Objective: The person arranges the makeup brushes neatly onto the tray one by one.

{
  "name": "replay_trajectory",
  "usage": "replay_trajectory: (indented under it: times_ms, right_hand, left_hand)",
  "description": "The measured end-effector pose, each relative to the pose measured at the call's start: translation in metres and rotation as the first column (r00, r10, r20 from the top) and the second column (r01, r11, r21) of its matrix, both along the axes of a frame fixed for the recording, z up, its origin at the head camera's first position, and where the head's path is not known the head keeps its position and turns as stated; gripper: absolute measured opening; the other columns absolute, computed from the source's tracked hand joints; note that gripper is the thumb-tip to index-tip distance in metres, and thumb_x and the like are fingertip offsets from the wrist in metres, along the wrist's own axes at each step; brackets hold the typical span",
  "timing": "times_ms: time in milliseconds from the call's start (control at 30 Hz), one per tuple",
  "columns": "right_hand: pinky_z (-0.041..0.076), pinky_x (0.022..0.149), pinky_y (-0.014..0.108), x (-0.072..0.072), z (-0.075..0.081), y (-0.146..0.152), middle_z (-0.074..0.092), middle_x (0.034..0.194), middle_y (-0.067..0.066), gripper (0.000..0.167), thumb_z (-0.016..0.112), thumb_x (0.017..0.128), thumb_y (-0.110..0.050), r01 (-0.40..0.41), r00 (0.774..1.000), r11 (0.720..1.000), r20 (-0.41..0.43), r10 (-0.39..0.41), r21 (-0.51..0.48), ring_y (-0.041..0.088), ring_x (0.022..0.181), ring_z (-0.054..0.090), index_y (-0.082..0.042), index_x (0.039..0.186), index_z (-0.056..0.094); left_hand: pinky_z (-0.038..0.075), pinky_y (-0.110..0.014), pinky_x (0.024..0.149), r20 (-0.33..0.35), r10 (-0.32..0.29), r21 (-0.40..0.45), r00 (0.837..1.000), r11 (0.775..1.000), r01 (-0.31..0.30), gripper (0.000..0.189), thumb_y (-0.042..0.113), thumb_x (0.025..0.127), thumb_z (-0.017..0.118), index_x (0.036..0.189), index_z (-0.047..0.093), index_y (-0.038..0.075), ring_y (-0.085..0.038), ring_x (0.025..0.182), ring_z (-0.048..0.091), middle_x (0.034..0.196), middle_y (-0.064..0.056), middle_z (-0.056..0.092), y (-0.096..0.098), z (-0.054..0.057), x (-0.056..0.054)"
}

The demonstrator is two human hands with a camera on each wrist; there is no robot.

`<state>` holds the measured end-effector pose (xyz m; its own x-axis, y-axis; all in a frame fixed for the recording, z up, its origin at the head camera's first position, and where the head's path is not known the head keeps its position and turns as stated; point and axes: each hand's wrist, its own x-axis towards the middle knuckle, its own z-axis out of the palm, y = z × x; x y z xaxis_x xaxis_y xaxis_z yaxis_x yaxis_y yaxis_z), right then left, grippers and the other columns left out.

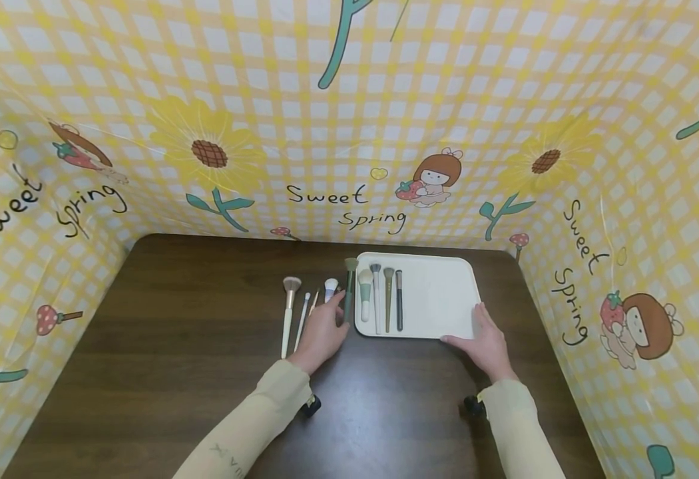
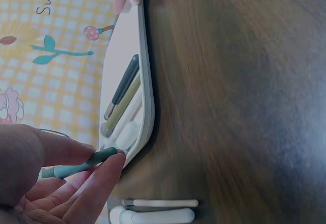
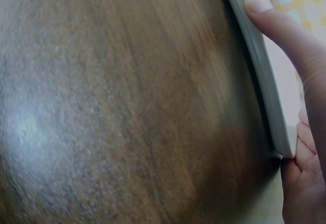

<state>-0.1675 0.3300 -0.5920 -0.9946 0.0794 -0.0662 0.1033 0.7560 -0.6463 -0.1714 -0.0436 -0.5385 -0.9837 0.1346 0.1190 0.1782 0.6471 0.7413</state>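
Observation:
My left hand pinches a green makeup brush between thumb and fingers, its bristles pointing away, right beside the left rim of a white tray. In the left wrist view the brush's green handle shows between the fingertips. Inside the tray, several makeup brushes lie side by side at the left, among them a white-and-green one and a dark one. My right hand grips the tray's near right corner, thumb on the front rim and fingers along the right side.
Left of the tray, more brushes lie on the dark wooden table, including a large pale-handled one and a thin one; my left hand partly covers others, such as a white-bristled brush. A yellow checked cloth surrounds the table's back and sides.

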Motion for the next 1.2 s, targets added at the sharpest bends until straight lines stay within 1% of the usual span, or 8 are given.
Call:
replay_trajectory:
  times_ms: [267, 500, 667, 733, 800, 900, 967, 1200]
  right_hand:
    - [0.020, 0.117, 0.055, 0.001, 0.000, 0.000, 0.015, 0.164, 0.024, 0.127, 0.088, 0.072, -0.058, -0.005, 1.000, 1.000, -0.009, 0.005, -0.002, 0.041, 0.150, 0.016, 0.007, 0.158, 0.021]
    - [0.019, 0.118, 0.055, 0.000, 0.000, 0.000, 0.013, 0.165, 0.023, 0.127, 0.088, 0.072, -0.058, -0.005, 1.000, 1.000, 0.000, 0.005, -0.009, 0.040, 0.151, 0.015, 0.006, 0.158, 0.019]
    - [0.019, 0.118, 0.055, 0.000, -0.001, 0.000, 0.013, 0.166, 0.022, 0.128, 0.088, 0.071, -0.058, 0.010, 1.000, 1.000, 0.013, -0.010, -0.008, 0.040, 0.151, 0.014, 0.005, 0.159, 0.019]
    - [0.019, 0.117, 0.056, -0.001, -0.001, 0.000, 0.012, 0.166, 0.022, 0.128, 0.088, 0.071, -0.059, 0.011, 1.000, 1.000, 0.018, -0.011, -0.003, 0.040, 0.151, 0.015, 0.005, 0.159, 0.019]
    - [0.019, 0.117, 0.056, -0.001, -0.001, 0.000, 0.013, 0.166, 0.022, 0.128, 0.088, 0.071, -0.059, 0.014, 1.000, 1.000, 0.018, -0.014, -0.001, 0.040, 0.151, 0.015, 0.005, 0.159, 0.020]
    - [0.019, 0.117, 0.057, 0.000, 0.000, -0.001, 0.013, 0.165, 0.022, 0.128, 0.088, 0.071, -0.058, 0.011, 1.000, 1.000, 0.018, -0.011, -0.007, 0.041, 0.151, 0.015, 0.005, 0.159, 0.019]
    - [0.019, 0.117, 0.057, 0.000, -0.001, -0.001, 0.013, 0.165, 0.023, 0.128, 0.088, 0.071, -0.058, 0.013, 1.000, 1.000, 0.016, -0.012, -0.008, 0.041, 0.151, 0.015, 0.005, 0.158, 0.020]
    - [0.018, 0.118, 0.056, 0.000, 0.002, 0.000, 0.011, 0.166, 0.022, 0.128, 0.087, 0.072, -0.059, 0.009, 1.000, 1.000, 0.024, -0.009, -0.015, 0.040, 0.151, 0.013, 0.005, 0.159, 0.018]
  left_hand:
    - [0.053, -0.038, 0.071, 0.009, -0.004, 0.014, 1.000, 1.000, 0.003, 0.066, -0.006, 0.080, 0.073, 0.143, 0.051, -0.008, -0.015, 0.068, 0.058, 0.092, -0.008, 0.070, 0.013, 0.003, 0.001]
    - [0.053, -0.048, 0.080, 0.025, -0.020, 0.003, 0.999, 1.000, 0.020, 0.066, -0.004, 0.081, 0.074, 0.144, 0.051, -0.004, -0.017, 0.067, 0.061, 0.097, -0.009, 0.072, 0.023, 0.001, 0.001]
    - [0.054, -0.039, 0.072, -0.005, -0.044, 0.016, 0.999, 0.999, 0.044, 0.064, -0.005, 0.080, 0.074, 0.141, 0.053, -0.007, -0.018, 0.065, 0.060, 0.097, -0.011, 0.071, 0.030, 0.001, 0.002]
    - [0.053, -0.037, 0.065, -0.011, -0.053, 0.032, 0.999, 0.998, 0.053, 0.063, -0.007, 0.080, 0.074, 0.140, 0.053, -0.008, -0.017, 0.057, 0.056, 0.097, -0.012, 0.070, 0.032, 0.002, 0.002]
    - [0.052, -0.037, 0.065, -0.018, -0.054, 0.037, 0.998, 0.998, 0.055, 0.063, -0.007, 0.080, 0.073, 0.139, 0.054, -0.009, -0.015, 0.059, 0.056, 0.097, -0.013, 0.070, 0.034, 0.003, 0.002]
    - [0.054, -0.042, 0.073, -0.013, -0.051, 0.045, 0.999, 0.998, 0.051, 0.063, -0.008, 0.079, 0.072, 0.140, 0.054, -0.008, -0.018, 0.063, 0.061, 0.097, -0.013, 0.071, 0.038, 0.003, 0.001]
    - [0.054, -0.045, 0.079, -0.022, -0.043, 0.042, 0.999, 0.998, 0.044, 0.062, -0.007, 0.079, 0.072, 0.139, 0.055, -0.007, -0.021, 0.072, 0.065, 0.096, -0.012, 0.072, 0.040, 0.002, -0.001]
    - [0.049, -0.029, 0.058, -0.011, -0.037, 0.050, 0.999, 0.998, 0.038, 0.062, -0.008, 0.078, 0.072, 0.138, 0.058, -0.005, -0.014, 0.065, 0.061, 0.093, -0.011, 0.073, 0.046, -0.001, -0.005]
